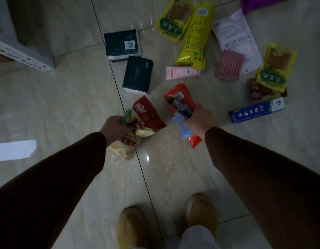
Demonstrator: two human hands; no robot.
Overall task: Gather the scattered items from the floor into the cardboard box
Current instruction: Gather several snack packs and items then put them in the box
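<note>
My left hand (113, 129) grips a red and yellow snack bag (139, 126) above the tiled floor. My right hand (200, 119) is closed on an orange packet (180, 98) together with a blue wrapper (182, 128). Ahead on the floor lie two dark tissue packs (122, 44) (137, 74), a pink tube (181, 72), a long yellow bag (197, 33), two yellow-green snack bags (171, 20) (276, 67), a pink sausage pack (229, 64), a blue toothpaste box (256, 110) and a white pouch (234, 35). No cardboard box is in view.
A white shelf or furniture edge (21, 54) stands at the left. A purple bag (254, 4) lies at the top right and a brown packet (259, 90) under the right yellow bag. My two shoes (132, 227) (202, 211) stand at the bottom.
</note>
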